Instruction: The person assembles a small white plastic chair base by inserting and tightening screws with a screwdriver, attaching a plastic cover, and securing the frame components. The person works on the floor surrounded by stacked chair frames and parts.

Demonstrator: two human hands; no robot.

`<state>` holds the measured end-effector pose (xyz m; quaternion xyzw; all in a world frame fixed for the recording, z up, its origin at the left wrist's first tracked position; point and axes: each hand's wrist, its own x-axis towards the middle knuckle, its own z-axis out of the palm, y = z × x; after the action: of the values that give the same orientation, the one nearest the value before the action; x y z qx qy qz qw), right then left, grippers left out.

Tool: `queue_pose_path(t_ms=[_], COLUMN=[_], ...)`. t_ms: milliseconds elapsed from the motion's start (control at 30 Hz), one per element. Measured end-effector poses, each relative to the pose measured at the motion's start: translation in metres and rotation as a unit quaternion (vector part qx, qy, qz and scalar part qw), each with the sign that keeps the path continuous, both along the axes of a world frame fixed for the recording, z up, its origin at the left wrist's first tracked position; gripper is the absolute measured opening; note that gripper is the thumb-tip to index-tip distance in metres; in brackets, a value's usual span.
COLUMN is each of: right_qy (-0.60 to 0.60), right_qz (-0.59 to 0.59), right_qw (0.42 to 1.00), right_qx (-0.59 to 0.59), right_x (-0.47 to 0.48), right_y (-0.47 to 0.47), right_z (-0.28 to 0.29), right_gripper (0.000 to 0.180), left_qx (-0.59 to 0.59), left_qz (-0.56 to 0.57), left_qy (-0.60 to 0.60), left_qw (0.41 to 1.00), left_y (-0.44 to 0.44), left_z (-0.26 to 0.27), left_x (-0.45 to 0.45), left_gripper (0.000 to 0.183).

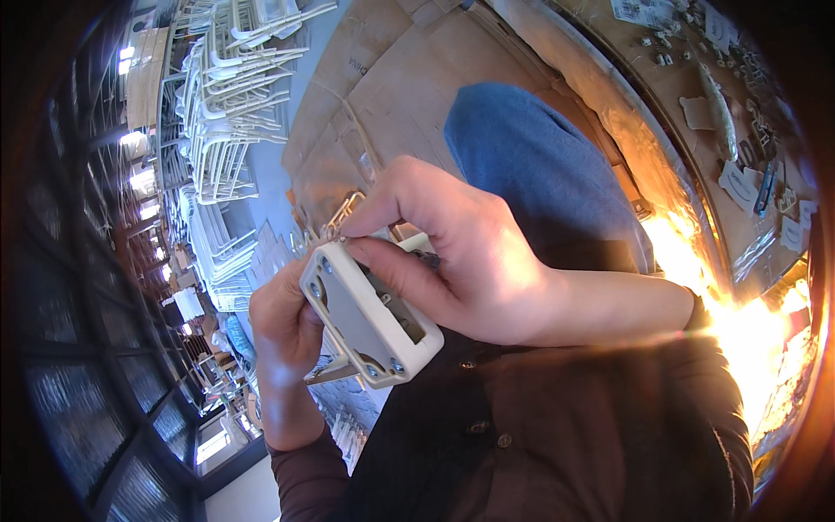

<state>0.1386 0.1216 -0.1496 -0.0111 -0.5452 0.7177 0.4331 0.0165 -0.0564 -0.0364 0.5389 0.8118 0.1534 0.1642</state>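
Observation:
My left hand (284,313) grips a white plastic housing (427,349) from its left side, in front of my chest. The housing has a frame-shaped face with several screws at its corners and a long slot along one side. At its upper corner, the thumb and index finger of my right hand (470,254) pinch a small shiny metal part (342,239), too small to name exactly. Just beyond the fingertips a bent metal wire loop (349,207) shows. A flat metal lever (333,370) juts from under the housing. My fingers hide part of the slot.
Stacked white bent-tube frames (228,111) stand at the upper left. Cardboard sheets (404,85) lie beyond my knee (515,143). On the right, a workbench (665,78) carries small metal parts, labels and a blue-handled tool (766,189). Strong glare covers the lower right.

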Motion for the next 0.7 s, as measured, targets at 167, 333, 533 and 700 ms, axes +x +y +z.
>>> queue_pose_path(t_ms=[167, 333, 533, 700], right_qy=[-0.004, 0.006, 0.001, 0.008], right_qz=[-0.016, 0.032, 0.039, 0.057], right_qw=[1.000, 0.999, 0.999, 0.997], right_qx=[-0.016, -0.039, 0.029, 0.047], right_x=[-0.002, -0.006, 0.004, 0.008], right_y=[-0.006, -0.007, 0.014, 0.020], right_z=[0.002, -0.005, -0.015, -0.016], right_gripper=[0.018, 0.016, 0.012, 0.010], left_qx=[-0.041, -0.028, 0.000, 0.027], left_qz=[0.098, 0.084, 0.048, 0.036], left_qy=[-0.068, -0.080, 0.016, 0.043], left_qw=[0.992, 0.993, 0.999, 0.998], left_y=[0.008, -0.012, -0.015, -0.014], left_z=[0.009, 0.003, -0.012, -0.017], left_x=[0.004, -0.012, -0.018, -0.023], left_gripper=[0.040, 0.037, 0.039, 0.041])
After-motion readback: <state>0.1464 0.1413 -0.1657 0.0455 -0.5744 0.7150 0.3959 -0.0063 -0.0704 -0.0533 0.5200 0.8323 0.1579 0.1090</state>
